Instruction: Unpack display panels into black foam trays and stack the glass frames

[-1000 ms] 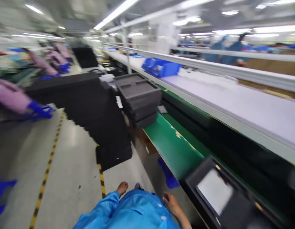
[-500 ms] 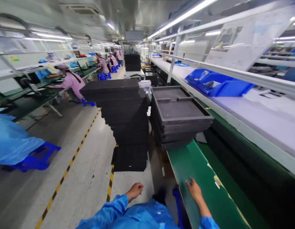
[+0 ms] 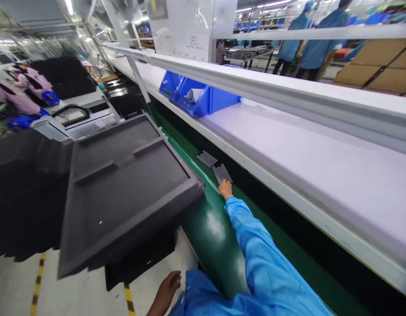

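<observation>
My right hand (image 3: 226, 188) reaches across the green bench and is closed on the near end of a flat grey panel (image 3: 220, 172). A second grey panel (image 3: 206, 158) of similar look lies just beyond it, in the dark green channel under the white shelf. Low in the view, my left hand (image 3: 168, 286) hangs beside my body with its fingers loosely bent and nothing visible in it. To the left of my right arm stands a stack of black foam trays (image 3: 133, 197); the top one has a raised rim and short inner ribs.
A white shelf (image 3: 288, 162) runs along the right, with blue bins (image 3: 196, 94) on it. Green bench top (image 3: 216, 224) lies beneath my right arm. Another dark stack (image 3: 22, 197) stands at left. Co-workers in pink (image 3: 28, 83) sit far left; people in blue (image 3: 321, 39) stand beyond the shelf.
My view has swung right and closer to the trays. My right hand has stretched forward from the bench edge to the grey panel. My left hand stays low near my body.
</observation>
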A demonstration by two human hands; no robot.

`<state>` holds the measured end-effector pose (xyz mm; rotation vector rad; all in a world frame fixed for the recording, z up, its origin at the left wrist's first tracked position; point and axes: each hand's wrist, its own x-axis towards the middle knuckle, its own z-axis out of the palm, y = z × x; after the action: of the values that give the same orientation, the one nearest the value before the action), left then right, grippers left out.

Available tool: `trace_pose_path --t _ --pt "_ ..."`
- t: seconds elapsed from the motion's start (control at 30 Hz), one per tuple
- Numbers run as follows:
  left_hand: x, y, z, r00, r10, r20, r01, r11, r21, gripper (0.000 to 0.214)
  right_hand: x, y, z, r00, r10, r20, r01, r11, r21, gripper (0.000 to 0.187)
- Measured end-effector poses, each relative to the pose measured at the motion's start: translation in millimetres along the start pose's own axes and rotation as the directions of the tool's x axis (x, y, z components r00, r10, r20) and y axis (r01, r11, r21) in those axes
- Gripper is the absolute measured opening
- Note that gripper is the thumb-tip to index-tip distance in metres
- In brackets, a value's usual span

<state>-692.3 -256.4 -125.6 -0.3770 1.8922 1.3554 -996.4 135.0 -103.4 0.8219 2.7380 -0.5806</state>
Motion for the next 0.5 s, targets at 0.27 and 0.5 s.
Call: trace_pose_path --t 0.27,0.5 --pt "28 16 18.7 0.999 0.032 0.013 -0.032 0.999 -0.003 0.060 74 -25 30 0.987 0.134 0.084 -0.117 0.976 -0.183 0.070" --pt "55 79 41.5 0.988 0.111 0.109 -0.093 0.982 -0.162 0.060 57 21 -31 0.998 -0.068 -0.001 0.068 0.997 -0.027 0.051"
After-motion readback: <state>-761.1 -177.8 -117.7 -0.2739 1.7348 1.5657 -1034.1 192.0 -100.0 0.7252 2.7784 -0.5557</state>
